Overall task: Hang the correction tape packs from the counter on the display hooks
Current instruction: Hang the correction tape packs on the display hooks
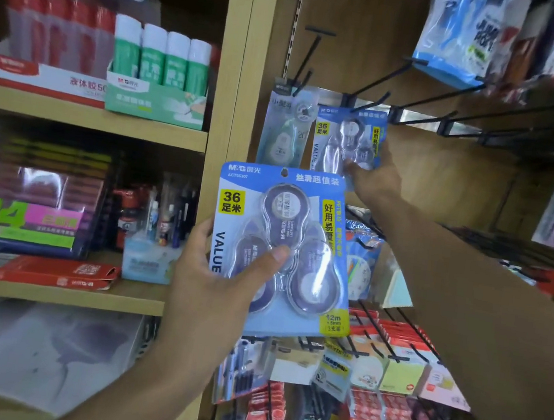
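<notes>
Nearest, at frame centre, the left hand [221, 273] grips a blue correction tape pack [281, 249] by its lower left edge, thumb on the blister, while the right hand [375, 177], upper centre, pinches a second pack [348, 138] at its hook [370, 102]; both look light, stiff-carded, best held by the card edges.

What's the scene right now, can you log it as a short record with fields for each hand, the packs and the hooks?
left hand: grips a blue three-piece correction tape pack, held upright in front of the shelving
right hand: holds the lower part of a second blue pack up at a display hook
neighbouring pack: a single green correction tape pack hangs just left of it
free hooks: several bare to the right on the same rail
</notes>
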`<state>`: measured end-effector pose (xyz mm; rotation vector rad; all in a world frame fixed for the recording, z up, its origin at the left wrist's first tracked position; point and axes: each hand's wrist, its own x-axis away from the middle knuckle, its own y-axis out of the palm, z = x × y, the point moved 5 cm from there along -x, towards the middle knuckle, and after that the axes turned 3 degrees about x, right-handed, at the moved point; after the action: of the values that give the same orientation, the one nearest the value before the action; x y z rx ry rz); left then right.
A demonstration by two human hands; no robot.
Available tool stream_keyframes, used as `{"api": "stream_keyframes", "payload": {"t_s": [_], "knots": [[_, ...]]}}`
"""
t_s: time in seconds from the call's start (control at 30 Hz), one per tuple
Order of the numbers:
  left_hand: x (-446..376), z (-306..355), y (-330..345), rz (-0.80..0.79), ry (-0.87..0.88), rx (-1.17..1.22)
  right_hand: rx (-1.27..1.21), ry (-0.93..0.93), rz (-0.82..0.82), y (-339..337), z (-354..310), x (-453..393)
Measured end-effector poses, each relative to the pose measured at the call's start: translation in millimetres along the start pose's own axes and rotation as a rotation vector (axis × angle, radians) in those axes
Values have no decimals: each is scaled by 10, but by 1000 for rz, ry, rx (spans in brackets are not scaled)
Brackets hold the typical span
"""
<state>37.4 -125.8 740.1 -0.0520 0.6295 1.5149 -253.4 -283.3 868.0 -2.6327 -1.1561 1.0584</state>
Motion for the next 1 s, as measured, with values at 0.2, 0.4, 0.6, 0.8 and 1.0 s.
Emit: {"api": "stream_keyframes", "payload": {"t_s": [0.2,0.4,0.6,0.8,1.0], "knots": [[29,-71,59,45,27,-13,85,44,-125,159,75,-295],[45,-118,169,67,42,-24,144,97,-188,96,83,-322],[56,-142,425,34,18,51,131,-42,-74,-426,-132,45],[-4,-288,599,75,-36,112,-110,-238,-225,-706,-324,824],[-128,-221,684,87,-40,148,-86,-257,-422,-852,-262,1527]]}}
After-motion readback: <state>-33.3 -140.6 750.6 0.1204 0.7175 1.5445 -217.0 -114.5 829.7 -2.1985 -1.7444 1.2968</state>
